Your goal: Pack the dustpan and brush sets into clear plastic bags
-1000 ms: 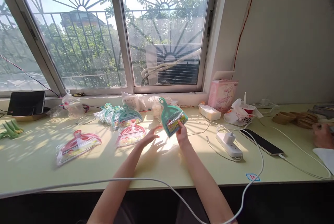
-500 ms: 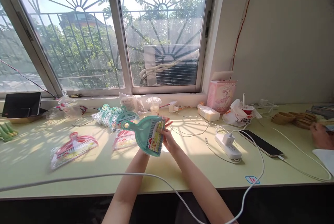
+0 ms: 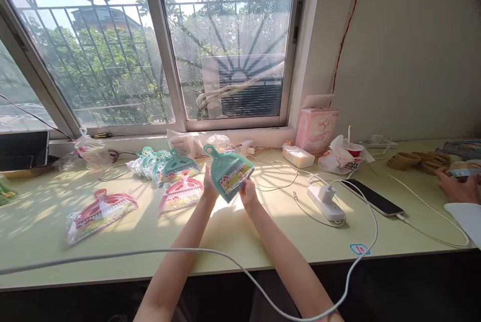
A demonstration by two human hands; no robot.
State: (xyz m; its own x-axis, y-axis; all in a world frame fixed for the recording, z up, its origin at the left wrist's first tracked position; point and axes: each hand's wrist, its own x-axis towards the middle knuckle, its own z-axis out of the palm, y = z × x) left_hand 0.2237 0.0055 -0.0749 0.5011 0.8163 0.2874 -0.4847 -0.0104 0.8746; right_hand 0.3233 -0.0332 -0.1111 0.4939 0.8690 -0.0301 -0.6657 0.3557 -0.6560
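Observation:
A teal dustpan and brush set [image 3: 230, 172] with a printed card is held up over the table, its handle pointing up and left. My right hand [image 3: 248, 191] grips its lower right edge. My left hand [image 3: 210, 184] is closed round its left side, the fingers partly hidden behind the pan. Just left of my left hand lies a red dustpan set [image 3: 183, 193] in clear wrapping, and farther left is another wrapped red set [image 3: 103, 212]. Behind them several wrapped teal sets [image 3: 160, 164] are bunched together.
A white cable [image 3: 150, 251] crosses in front of my forearms. To the right are a power strip [image 3: 326, 204], a phone [image 3: 372, 197] and a pink box [image 3: 317, 129]. At the far right another person's hand [image 3: 460, 187] holds something. A dark tablet [image 3: 24, 149] stands far left.
The teal set has turned so its handle points more upward, and has moved up and slightly right. My left hand now shows at its left side. The other person's hand has moved left.

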